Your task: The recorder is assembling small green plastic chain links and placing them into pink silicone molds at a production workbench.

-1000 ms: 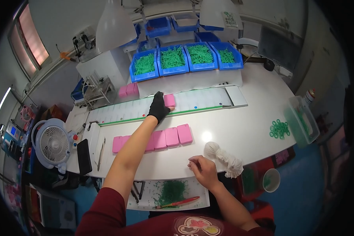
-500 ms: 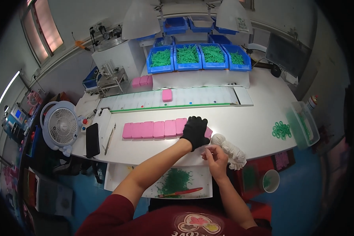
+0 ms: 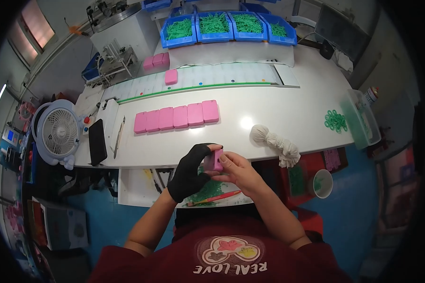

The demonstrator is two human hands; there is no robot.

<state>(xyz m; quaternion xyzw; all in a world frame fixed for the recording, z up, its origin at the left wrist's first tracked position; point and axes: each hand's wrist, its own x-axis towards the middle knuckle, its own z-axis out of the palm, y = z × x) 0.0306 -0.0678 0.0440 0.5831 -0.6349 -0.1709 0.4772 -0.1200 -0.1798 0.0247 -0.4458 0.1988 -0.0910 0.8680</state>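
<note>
Above the open drawer at the table's front edge, a small pink block (image 3: 217, 161) is held up between both hands. My left hand (image 3: 190, 173), in a black glove with bare fingertips, is closed round its left side. My bare right hand (image 3: 242, 173) grips the right side, its thumb pressed on the block. The block stands on edge, with a dark spot on the face toward me. Beyond the hands, several like pink blocks (image 3: 180, 116) lie side by side in a row on the white table (image 3: 165, 146).
A twisted white cloth (image 3: 275, 144) and green rings (image 3: 335, 121) lie to the right, beside a clear bin (image 3: 365, 123). Left are a phone (image 3: 97, 141), tweezers (image 3: 119, 137) and a fan (image 3: 59, 129). Below, the drawer (image 3: 127, 191) holds green scraps and a red tool (image 3: 215, 198). Blue bins (image 3: 216, 40) stand behind a green-edged strip (image 3: 231, 75).
My left hand has drawn back from the row's right end with a pink block, and my right hand has come in from beside the cloth to grip it too. The view has tilted down.
</note>
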